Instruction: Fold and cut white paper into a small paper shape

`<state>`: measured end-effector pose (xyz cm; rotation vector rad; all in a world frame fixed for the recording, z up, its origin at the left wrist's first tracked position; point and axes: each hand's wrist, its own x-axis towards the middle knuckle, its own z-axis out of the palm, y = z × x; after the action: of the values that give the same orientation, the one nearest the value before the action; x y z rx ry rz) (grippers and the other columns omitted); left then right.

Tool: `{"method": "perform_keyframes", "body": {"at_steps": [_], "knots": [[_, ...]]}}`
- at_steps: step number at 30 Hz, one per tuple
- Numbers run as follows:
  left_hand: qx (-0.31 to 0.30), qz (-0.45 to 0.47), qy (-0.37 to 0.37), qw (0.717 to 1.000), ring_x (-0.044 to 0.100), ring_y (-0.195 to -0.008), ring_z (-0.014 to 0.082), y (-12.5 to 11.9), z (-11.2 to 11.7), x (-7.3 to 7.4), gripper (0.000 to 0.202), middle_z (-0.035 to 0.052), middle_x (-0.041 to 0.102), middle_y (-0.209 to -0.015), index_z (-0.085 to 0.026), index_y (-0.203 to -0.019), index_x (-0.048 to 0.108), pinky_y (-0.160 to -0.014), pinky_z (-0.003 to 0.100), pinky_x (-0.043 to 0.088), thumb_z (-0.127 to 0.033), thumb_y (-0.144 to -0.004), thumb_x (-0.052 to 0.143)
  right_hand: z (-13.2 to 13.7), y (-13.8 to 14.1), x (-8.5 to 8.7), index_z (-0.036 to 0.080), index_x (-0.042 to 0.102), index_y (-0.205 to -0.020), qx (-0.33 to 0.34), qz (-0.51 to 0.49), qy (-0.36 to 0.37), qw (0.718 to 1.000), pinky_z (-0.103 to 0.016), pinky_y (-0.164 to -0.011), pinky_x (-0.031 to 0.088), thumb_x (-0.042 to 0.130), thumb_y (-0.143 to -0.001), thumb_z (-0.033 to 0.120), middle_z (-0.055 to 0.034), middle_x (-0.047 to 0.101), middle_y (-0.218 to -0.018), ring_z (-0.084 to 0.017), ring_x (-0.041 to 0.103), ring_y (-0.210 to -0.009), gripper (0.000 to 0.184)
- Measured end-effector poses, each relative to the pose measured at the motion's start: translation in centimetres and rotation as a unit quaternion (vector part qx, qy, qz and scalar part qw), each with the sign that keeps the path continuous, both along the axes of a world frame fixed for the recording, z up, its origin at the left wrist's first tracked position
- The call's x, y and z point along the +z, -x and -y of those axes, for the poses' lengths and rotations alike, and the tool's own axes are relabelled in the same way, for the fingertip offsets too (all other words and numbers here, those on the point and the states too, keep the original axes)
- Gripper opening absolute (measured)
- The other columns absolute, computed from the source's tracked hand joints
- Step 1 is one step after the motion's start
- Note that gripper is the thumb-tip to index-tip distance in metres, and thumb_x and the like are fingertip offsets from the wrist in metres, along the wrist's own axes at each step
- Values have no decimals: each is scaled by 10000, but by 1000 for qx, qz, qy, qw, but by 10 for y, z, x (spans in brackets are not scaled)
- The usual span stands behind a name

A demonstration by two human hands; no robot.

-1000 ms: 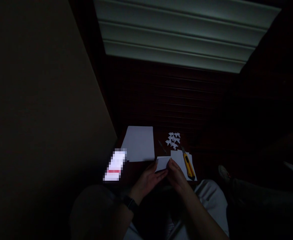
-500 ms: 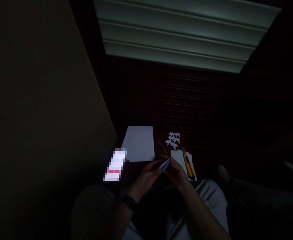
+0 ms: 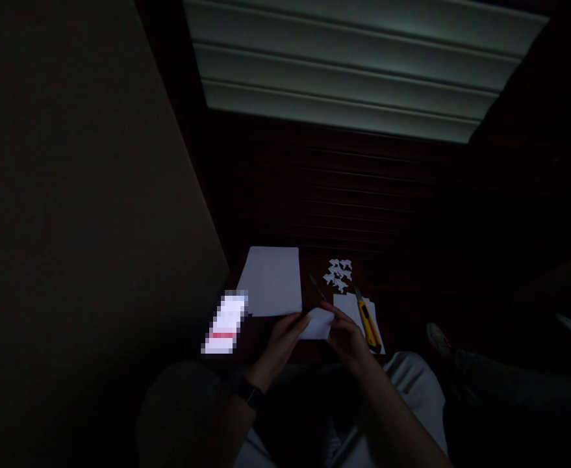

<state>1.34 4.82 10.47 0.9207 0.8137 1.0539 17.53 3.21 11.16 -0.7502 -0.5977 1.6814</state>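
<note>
Small paper (image 3: pixel 316 324), held low over the near part of the desk (image 3: pixel 260 338), right of its middle. On that desk, judging by how things lie, work partway along: some pieces cut, blank stock at hand; cannot tell how many remain. At far left, a large sheet (image 3: pixel 271 281), lying flat and apparently uncut. At right, smaller sheets (image 3: pixel 344 305), overlapping, with a yellow cutter (image 3: pixel 370 328) resting across, blade end pointing far. At near left, a bright phone-like thing (image 3: pixel 224 322), blurred out. At the small paper, both hands closed: left hand (image 3: pixel 282 338) pinching the left edge, right hand (image 3: pixel 348 338) gripping the right edge, one finger stretched along the far side. As for looks: white, plain, roughly four-sided; no cut outline visible, single or folded impossible to tell. Farther off, a thin tool (image 3: pixel 317 286), too dark to identify. Smallest, at far right, jagged white cut-outs (image 3: pixel 338 274), clustered close, presumably finished.
</note>
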Motion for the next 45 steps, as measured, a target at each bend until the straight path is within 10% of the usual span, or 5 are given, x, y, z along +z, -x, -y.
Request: {"method": "perform_keyframes", "body": {"at_steps": [7,24,31,45], "knots": [[22,-159,-117,980,580,-782,180,-2,-12,-14,242,46,648,-809,-142,-800,638,-696,259,439,-369,-721,610,-6,3,-23,131,668,-894,-37,156,4,987,-324,-655,460,707,-620,335,-72,682,-759,-199,612,-659,343],[55,-74,16,996,648,-752,236,-4,-8,-20,354,115,684,-862,-125,-868,625,-621,324,513,-409,-659,659,-13,-2,-33,143,590,-971,-138,243,9,960,-288,-578,460,748,-566,360,6,620,-582,-160,581,-562,486],[167,-159,-19,973,647,-740,234,1,-18,-20,335,103,693,-798,-128,-787,641,-615,299,494,-407,-609,695,-6,-10,-14,231,588,-1034,-94,235,-56,966,-319,-688,478,656,-659,319,-49,656,-941,-214,600,-842,391],[70,-93,-1,993,637,-683,194,-6,-15,-14,340,96,679,-826,-134,-832,615,-538,252,468,-431,-667,646,-4,-27,7,211,706,-856,152,312,-165,923,-381,-818,451,636,-650,223,-44,649,-959,-208,602,-863,217]]}}
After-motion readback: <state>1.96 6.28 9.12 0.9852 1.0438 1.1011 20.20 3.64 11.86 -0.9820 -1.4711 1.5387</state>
